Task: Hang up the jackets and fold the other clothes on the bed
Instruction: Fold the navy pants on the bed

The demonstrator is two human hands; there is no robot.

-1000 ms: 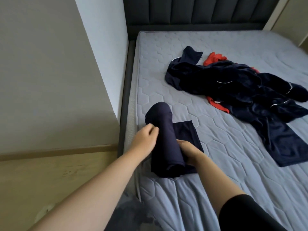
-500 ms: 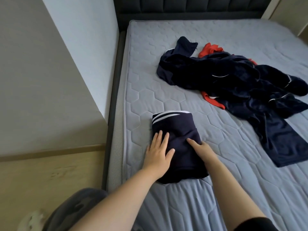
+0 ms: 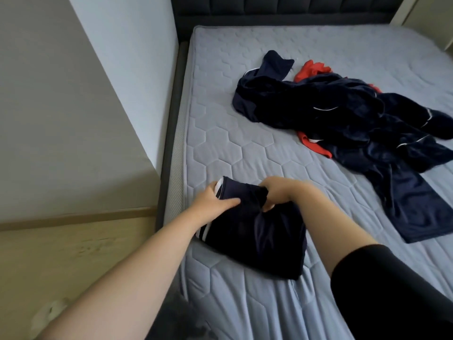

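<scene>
A folded navy garment (image 3: 259,239) with white stripes at its edge lies near the front left edge of the grey quilted mattress (image 3: 220,133). My left hand (image 3: 213,202) grips its far left corner, thumb on top of the fabric. My right hand (image 3: 277,192) pinches the far edge just beside it, lifting that end off the bed. Further back on the right lies a loose pile of navy clothes (image 3: 348,123) with white piping, and pieces of a red garment (image 3: 312,68) show under it.
A dark padded headboard (image 3: 269,11) runs along the far end. A pale wall (image 3: 122,69) and a wooden ledge (image 3: 73,217) stand left of the bed, with a narrow gap beside the bed frame (image 3: 169,119).
The garment lay flat under both palms half a second ago. Now both hands have closed on its far edge and raised it, and the bundle has turned slightly.
</scene>
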